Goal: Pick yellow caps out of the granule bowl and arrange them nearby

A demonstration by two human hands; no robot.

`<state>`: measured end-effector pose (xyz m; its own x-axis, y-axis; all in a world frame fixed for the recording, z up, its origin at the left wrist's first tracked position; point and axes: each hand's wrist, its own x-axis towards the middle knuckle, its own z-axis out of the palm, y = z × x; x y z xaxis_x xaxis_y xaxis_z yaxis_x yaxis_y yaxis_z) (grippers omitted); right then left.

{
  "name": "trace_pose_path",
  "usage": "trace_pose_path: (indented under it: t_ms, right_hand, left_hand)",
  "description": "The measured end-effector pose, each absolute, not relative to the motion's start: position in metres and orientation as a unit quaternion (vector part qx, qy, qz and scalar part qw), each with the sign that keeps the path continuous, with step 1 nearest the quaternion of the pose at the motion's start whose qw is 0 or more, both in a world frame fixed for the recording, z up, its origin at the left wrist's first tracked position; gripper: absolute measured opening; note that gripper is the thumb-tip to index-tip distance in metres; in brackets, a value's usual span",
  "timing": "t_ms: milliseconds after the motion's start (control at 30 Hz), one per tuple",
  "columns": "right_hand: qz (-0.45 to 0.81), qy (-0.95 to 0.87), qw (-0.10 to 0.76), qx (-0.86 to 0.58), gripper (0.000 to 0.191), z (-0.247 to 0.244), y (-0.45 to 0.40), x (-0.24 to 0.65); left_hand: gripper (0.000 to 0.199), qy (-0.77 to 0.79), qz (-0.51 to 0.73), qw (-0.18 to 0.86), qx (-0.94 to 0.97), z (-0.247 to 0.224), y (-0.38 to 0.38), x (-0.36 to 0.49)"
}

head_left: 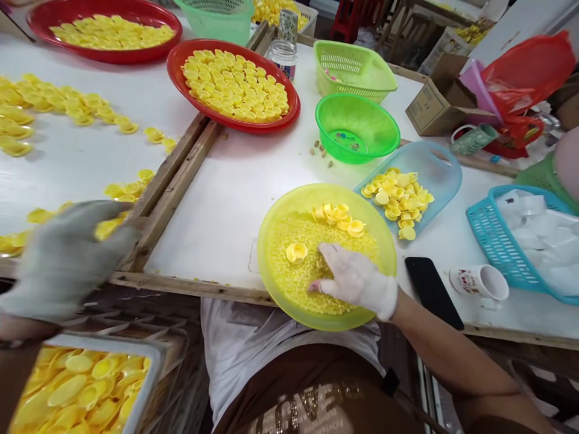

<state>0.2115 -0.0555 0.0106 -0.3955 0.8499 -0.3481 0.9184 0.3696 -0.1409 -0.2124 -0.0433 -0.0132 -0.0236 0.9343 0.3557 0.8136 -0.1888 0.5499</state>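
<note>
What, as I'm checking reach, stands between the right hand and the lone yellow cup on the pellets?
Nothing visible blocks it: only yellow pellets lie between the right hand and the yellow cup, inside the same bowl.

A workshop is showing here: many matching yellow pieces point(235, 84) are covering red trays point(253, 127) and lining a wood-edged worktable point(208, 199).

No wording reads with certainty. Large glittering capitals and smaller lettering cross the brown garment point(316, 369), distorted by its folds; print on the cardboard box point(423, 111), glass jar point(283, 55) and white mug point(467, 281) is too small to decipher.
</note>
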Motion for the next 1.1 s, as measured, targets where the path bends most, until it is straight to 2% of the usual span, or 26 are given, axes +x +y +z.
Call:
trace_pose_path:
  t_ms: [33,133,233,333,500,700,833,900,1033,1100]
  right_hand:
    - [-0.182,0.828,0.089,0.523,0.029,0.007,-0.055,0.208]
    - [-0.262,0.845,0.023,0.466,0.022,-0.001,-0.052,0.207]
    - [-0.321,0.842,-0.011,0.432,0.022,0.0,-0.048,0.217]
    - [-0.323,0.843,-0.06,0.427,0.019,0.007,-0.043,0.22]
    - [-0.263,0.864,-0.152,0.402,0.018,0.013,-0.034,0.202]
    - [-0.215,0.866,-0.102,0.439,0.026,0.014,-0.037,0.212]
    - [-0.187,0.872,0.032,0.45,0.011,0.009,-0.048,0.229]
    - [-0.17,0.877,0.073,0.443,0.011,0.006,-0.052,0.227]
    - [-0.168,0.891,0.092,0.412,0.01,0.003,-0.052,0.223]
    - [-0.152,0.894,0.061,0.418,0.007,0.003,-0.046,0.233]
  left_hand:
    - [0.031,0.636,0.309,0.034,0.706,-0.011,-0.044,-0.177]
    - [0.031,0.522,0.312,0.052,0.792,-0.008,-0.047,-0.084]
    - [0.035,0.463,0.261,0.044,0.846,-0.009,-0.048,-0.028]
    - [0.031,0.477,0.208,0.039,0.853,-0.012,-0.047,-0.005]
    - [0.02,0.483,0.205,0.079,0.847,-0.016,-0.046,-0.001]
    - [0.022,0.483,0.221,0.074,0.844,-0.02,-0.047,-0.004]
    - [0.024,0.466,0.273,0.09,0.837,-0.024,-0.046,-0.004]
    - [0.023,0.456,0.311,0.108,0.827,-0.025,-0.047,-0.005]
    - [0.026,0.45,0.366,0.159,0.799,-0.019,-0.051,-0.012]
    - [0.029,0.461,0.388,0.172,0.779,-0.013,-0.052,-0.025]
